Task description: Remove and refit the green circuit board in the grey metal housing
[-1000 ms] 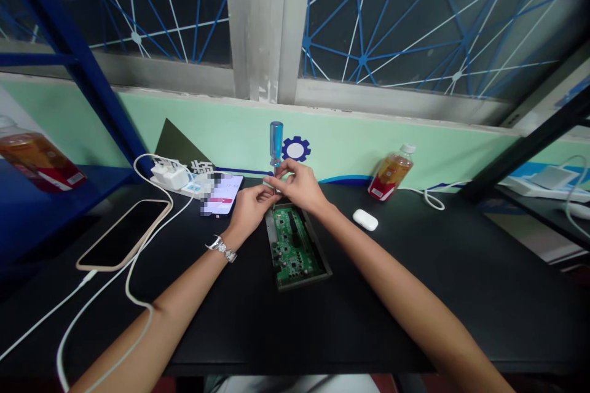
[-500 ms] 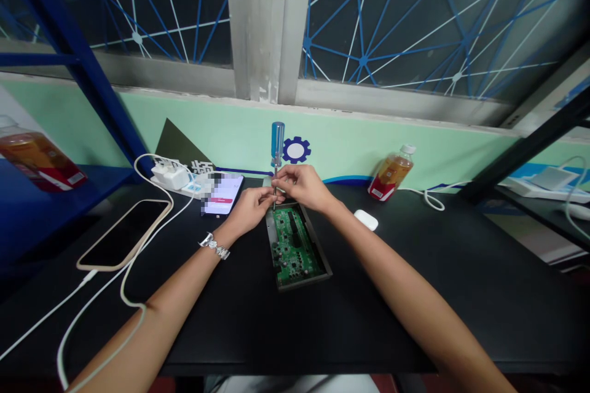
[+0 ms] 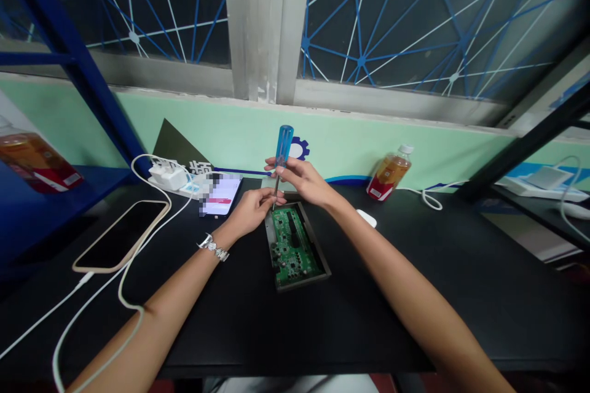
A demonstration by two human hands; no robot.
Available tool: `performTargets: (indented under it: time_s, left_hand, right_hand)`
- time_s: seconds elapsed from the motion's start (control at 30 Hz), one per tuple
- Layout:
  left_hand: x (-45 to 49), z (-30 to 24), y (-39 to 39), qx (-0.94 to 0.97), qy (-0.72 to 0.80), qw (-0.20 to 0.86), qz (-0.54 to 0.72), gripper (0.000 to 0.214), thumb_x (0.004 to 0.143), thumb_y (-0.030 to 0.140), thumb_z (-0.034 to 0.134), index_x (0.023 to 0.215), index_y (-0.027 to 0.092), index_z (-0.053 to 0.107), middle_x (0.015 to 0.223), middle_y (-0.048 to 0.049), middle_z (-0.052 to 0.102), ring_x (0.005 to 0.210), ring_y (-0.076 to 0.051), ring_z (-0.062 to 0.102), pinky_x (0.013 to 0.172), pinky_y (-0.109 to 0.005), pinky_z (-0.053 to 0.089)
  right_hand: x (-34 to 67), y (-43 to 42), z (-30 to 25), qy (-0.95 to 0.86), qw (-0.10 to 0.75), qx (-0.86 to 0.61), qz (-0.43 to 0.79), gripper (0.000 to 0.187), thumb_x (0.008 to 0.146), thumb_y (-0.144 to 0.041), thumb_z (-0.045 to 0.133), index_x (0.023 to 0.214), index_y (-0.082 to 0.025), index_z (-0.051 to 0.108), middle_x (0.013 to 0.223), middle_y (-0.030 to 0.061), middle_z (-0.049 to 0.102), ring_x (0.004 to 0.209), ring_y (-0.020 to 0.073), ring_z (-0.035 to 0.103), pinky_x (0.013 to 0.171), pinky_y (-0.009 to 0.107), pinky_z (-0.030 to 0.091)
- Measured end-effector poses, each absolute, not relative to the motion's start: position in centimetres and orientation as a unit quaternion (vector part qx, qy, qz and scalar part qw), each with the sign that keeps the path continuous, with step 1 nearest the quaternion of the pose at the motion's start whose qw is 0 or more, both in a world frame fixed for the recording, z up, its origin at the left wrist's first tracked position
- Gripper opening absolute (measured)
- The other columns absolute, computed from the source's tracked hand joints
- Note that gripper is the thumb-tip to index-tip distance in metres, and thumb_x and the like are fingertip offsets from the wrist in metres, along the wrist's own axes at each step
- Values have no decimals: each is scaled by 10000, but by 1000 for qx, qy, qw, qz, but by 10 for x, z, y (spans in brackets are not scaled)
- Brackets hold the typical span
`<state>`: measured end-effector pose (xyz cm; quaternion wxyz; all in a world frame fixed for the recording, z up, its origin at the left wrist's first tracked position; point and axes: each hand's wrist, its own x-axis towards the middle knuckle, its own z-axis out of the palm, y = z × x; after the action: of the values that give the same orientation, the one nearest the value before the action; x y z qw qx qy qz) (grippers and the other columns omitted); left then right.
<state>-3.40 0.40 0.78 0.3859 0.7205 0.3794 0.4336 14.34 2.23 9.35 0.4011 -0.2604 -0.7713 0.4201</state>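
A green circuit board (image 3: pixel 293 244) lies in a shallow grey metal tray (image 3: pixel 325 263) on the black table. Over the board's far end stands a screwdriver with a clear blue handle (image 3: pixel 283 142), tilted slightly right, tip down. My right hand (image 3: pixel 303 179) is closed on the lower part of the handle. My left hand (image 3: pixel 252 209), with a wristwatch, pinches the thin metal shaft near its tip, just above the board's far left corner.
A phone with a lit screen (image 3: pixel 220 194) and a dark phone (image 3: pixel 122 234) on a white cable lie to the left. A white charger block (image 3: pixel 169 175) sits behind them. A bottle of orange drink (image 3: pixel 389 173) and a white earbud case (image 3: pixel 367 217) are to the right.
The screwdriver has risen a little and leaned to the right. My right hand has slid up from the shaft to the base of the handle. My left hand stays at the tip.
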Motion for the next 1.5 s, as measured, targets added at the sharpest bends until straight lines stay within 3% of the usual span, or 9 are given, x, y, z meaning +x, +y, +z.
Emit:
performTargets:
  time_s: [0.13,0.23,0.33,0.43,0.67,0.8,1.07,1.5]
  left_hand:
    - [-34,11,2,730,381,375,427,291,959,351,509,1103,160,676,1090,-108,749,1045,-253,698,941,-391,521]
    - [-41,17,1,769,398,281,413,249,918,280,533,1097,178,674,1085,-93,730,981,-231,691,889,-354,524]
    - [-51,21,1,803,437,163,371,182,869,265,584,979,189,707,978,-78,719,874,-226,671,810,-338,508]
    - [-57,19,3,818,460,140,314,174,883,293,587,850,194,726,843,-67,722,768,-223,661,713,-322,477]
    - [-51,17,1,819,481,105,294,180,887,258,591,773,193,715,770,-77,722,740,-238,657,700,-319,442]
    - [-49,18,0,821,478,107,295,178,893,242,577,765,192,691,778,-79,709,745,-242,649,688,-321,429]
    - [-45,11,-1,817,483,87,304,140,898,194,545,776,191,614,809,-73,650,761,-234,623,700,-324,425]
    - [-45,9,-1,815,492,81,295,147,905,201,541,767,194,591,790,-65,625,760,-224,613,697,-324,429]
  right_hand:
    - [145,25,93,-776,409,-262,403,340,910,-452,612,1078,-167,687,1074,100,716,1028,214,651,897,363,503]
    - [145,27,92,-788,419,-296,340,342,899,-497,613,966,-173,697,935,60,710,884,186,632,791,325,493]
    - [145,27,92,-795,429,-348,249,371,882,-541,619,807,-182,670,765,24,650,751,162,568,703,304,448]
    - [143,25,92,-798,445,-373,164,421,877,-553,622,666,-190,594,695,15,593,690,153,523,687,307,410]
    - [137,24,94,-804,444,-383,95,414,889,-549,607,678,-203,523,730,21,581,687,155,524,670,304,387]
    - [139,23,97,-823,414,-368,129,423,898,-563,581,695,-202,490,667,-9,533,590,122,456,582,286,349]
    - [139,26,95,-821,413,-356,167,515,858,-603,608,609,-210,388,587,-37,384,563,109,379,551,283,308]
    - [137,26,91,-802,419,-392,165,485,863,-619,596,652,-211,442,581,-31,418,564,117,395,547,285,311]
